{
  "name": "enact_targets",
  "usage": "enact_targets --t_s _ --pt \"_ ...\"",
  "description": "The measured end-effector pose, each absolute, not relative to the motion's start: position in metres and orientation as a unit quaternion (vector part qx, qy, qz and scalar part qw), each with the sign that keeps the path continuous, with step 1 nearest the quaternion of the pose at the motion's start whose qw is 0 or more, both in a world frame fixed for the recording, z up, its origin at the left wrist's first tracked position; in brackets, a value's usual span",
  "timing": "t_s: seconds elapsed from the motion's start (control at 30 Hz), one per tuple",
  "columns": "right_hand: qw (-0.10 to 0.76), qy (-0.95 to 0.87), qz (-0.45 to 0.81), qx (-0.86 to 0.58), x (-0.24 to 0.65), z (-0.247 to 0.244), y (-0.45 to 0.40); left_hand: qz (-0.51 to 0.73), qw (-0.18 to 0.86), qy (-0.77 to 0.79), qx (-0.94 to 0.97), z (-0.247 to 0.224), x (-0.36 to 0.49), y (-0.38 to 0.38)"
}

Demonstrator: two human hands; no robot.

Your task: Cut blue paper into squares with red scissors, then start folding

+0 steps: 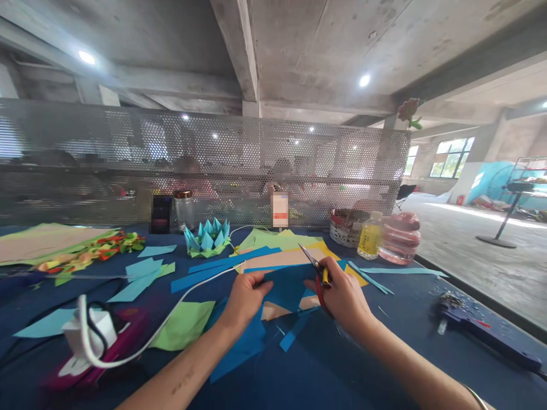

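Observation:
My left hand pinches the left edge of a sheet of blue paper between thumb and fingers. On the paper's right side, my right hand is closed round a pair of scissors with red and yellow handles, blades pointing up and to the left. Its fingertips also touch the paper's right edge. More blue paper lies beneath my left forearm, and a small blue strip rests below the held sheet. Behind it are blue strips and a stack of light green paper.
A folded turquoise paper lotus stands behind my left hand. A white cable runs from a purple power strip. To the right are a yellow bottle, a pink jug and a glue gun. A phone stands upright ahead.

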State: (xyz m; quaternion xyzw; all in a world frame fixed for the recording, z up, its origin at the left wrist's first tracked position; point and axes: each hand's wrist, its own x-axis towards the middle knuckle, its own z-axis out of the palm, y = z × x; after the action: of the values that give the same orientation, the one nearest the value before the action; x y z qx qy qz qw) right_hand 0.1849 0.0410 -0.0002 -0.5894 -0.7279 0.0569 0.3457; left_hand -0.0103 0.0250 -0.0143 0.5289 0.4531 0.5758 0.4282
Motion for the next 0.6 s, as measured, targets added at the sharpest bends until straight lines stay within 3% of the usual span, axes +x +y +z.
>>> enact_targets --t_s 0.17,0.6 --pt "0.396 -0.742 0.118 -0.528 0.183 -0.01 0.042 0.562 0.432 0.462 0.533 -0.013 -0.01 0.024" --pt "0.408 -0.783 -0.006 -0.47 0.186 -0.005 0.036 0.517 0.477 0.432 0.565 -0.025 -0.011 0.03"
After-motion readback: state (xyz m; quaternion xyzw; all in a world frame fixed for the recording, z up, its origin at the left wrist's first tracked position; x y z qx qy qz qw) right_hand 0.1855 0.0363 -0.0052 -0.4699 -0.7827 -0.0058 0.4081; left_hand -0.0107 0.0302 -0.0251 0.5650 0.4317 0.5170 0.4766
